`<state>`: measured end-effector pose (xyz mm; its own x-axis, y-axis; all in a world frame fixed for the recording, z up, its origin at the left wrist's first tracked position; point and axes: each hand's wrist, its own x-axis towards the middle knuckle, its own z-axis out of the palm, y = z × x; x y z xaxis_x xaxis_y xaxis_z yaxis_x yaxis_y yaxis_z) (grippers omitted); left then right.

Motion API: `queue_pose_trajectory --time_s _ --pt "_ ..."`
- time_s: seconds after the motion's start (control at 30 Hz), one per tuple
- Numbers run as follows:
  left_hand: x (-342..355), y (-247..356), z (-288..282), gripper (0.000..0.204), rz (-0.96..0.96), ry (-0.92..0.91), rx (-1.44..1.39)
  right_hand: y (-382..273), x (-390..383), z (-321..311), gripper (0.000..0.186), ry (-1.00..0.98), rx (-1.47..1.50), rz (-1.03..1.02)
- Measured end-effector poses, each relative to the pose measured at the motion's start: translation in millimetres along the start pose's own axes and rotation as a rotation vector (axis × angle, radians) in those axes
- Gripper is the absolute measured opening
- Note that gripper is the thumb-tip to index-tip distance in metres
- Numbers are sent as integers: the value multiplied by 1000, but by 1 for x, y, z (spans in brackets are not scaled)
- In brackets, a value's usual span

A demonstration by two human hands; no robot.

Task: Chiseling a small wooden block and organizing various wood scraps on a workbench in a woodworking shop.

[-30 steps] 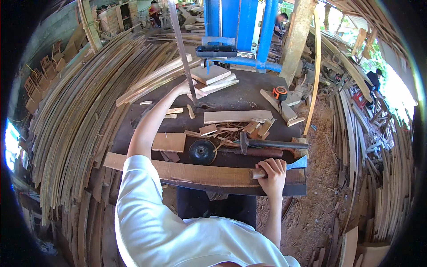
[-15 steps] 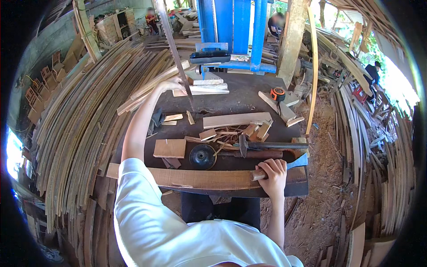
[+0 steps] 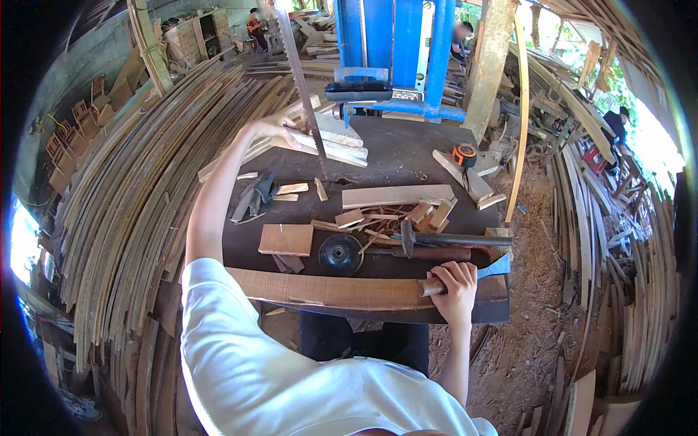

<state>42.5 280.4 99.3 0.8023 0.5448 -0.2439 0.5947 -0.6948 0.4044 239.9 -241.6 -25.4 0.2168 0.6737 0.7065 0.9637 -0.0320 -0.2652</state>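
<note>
My left hand [image 3: 270, 129] reaches to the far left of the dark worktable, beside the upright toothed saw blade [image 3: 302, 87]. Its fingers are closed on the left end of a pale wood strip [image 3: 331, 150], which lies slanted behind the blade with another pale piece [image 3: 338, 131] against it. At the near right, my right hand [image 3: 456, 289] is wrapped round the wooden handle of a tool with a broad blue blade [image 3: 494, 267]. That tool rests over a long curved board [image 3: 327, 288] lying along the table's front edge.
A hammer [image 3: 408, 238], a black disc [image 3: 340, 254], a wood block [image 3: 286, 239] and offcuts [image 3: 396, 195] lie mid-table. An orange tape measure [image 3: 464, 155] sits at the right. Long planks [image 3: 153, 174] are stacked at the left. A blue machine frame [image 3: 392, 43] stands behind.
The pale wood pieces behind the saw blade have swung from level to slanted, their right ends nearer me, with my left hand on them. My right hand keeps its grip; the whole view has shifted slightly.
</note>
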Motion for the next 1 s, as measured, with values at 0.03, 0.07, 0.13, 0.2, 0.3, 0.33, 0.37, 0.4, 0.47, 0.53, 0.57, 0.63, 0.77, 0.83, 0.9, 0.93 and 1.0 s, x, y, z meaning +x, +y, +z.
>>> queue_pose_trajectory --time_s 0.03,0.07,0.13,0.2,0.3,0.33,0.37,0.4,0.47,0.53,0.57,0.63,0.77,0.83,0.9,0.93,1.0 --pt "-10 5 -1 103 -42 29 55 -1 1 0 15 5 0 -3" --pt "-18 8 0 104 -84 56 110 -1 2 0 15 10 -1 -4" --pt "-26 4 6 104 -99 49 74 0 1 1 15 19 1 -15" --pt "-31 -4 19 101 -62 38 132 -1 1 1 16 10 2 -7" --pt "-32 -14 36 97 16 150 140 -1 0 0 16 14 -6 -16" --pt "-31 -20 38 96 60 193 151 -1 0 0 16 14 -3 -16" --pt "-28 -25 39 99 79 225 119 -1 0 0 16 7 -6 -14" --pt "-26 -31 39 99 76 224 121 -1 0 1 16 1 -10 -12" --pt "-24 -35 43 100 97 236 138 -1 1 1 15 0 -4 -9" --pt "-22 -38 47 100 84 241 139 -2 2 1 15 0 -1 -5" --pt "-20 -38 50 100 72 250 140 -2 2 0 15 -8 -7 -4" --pt "-17 -34 66 98 76 300 139 -2 3 0 15 -19 -15 1" --pt "-14 -32 99 96 78 449 108 -2 4 0 14 -6 -8 0" --pt "-6 -47 112 94 86 564 46 -2 4 0 14 -2 -1 -7" --pt "-1 -52 114 93 81 619 96 0 2 0 13 -7 -2 -2" --pt "-5 -55 119 91 70 672 130 -2 3 1 13 -18 -4 -8" --pt "-11 -63 118 89 72 687 100 -6 6 2 13 -25 -17 -13"
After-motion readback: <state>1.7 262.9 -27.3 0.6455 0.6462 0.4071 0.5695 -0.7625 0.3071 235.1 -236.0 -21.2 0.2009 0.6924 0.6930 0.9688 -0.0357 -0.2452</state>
